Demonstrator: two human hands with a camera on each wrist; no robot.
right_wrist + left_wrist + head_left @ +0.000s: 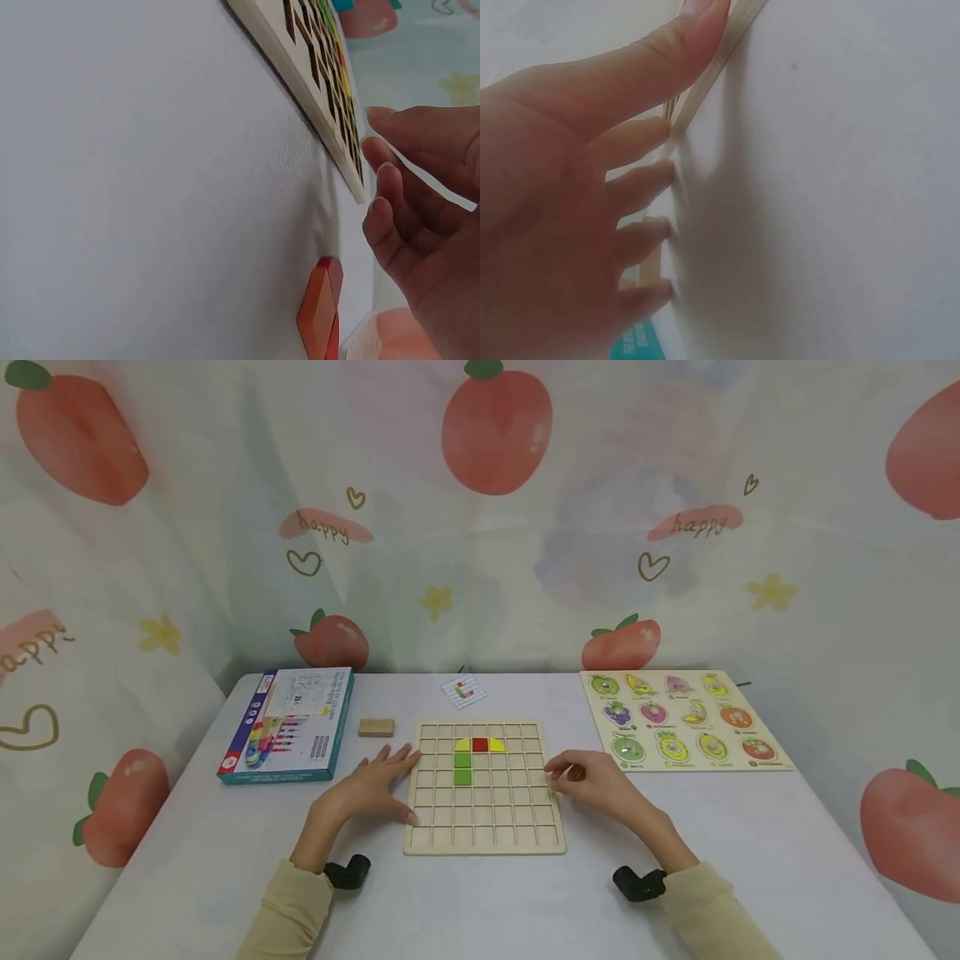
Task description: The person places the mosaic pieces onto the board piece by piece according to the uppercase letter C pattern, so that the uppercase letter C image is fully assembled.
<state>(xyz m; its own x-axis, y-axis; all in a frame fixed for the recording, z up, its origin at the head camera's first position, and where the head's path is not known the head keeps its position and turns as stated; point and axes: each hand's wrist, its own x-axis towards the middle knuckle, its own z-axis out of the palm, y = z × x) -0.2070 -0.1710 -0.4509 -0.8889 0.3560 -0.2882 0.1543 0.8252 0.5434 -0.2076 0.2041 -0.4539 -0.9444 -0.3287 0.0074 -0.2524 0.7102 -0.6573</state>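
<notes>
A wooden grid board [486,839] lies flat on the white table. In its upper part sit a red square [480,745], two yellow rounded pieces [497,746] on either side of it, and green squares [462,777] below the left one. My left hand [375,787] has its fingers spread and rests at the board's left edge, thumb touching the lower left side. My right hand [592,781] hovers beside the right edge, fingers loosely bent. In the right wrist view, thumb and index fingertips [379,116] are near each other, and nothing shows between them.
A small wooden block [377,727] and a boxed game [288,722] lie to the left. Behind the board is a small pattern card [464,692]. A fruit puzzle board [712,760] lies at right. Orange and red block-like pieces [319,307] show in the right wrist view.
</notes>
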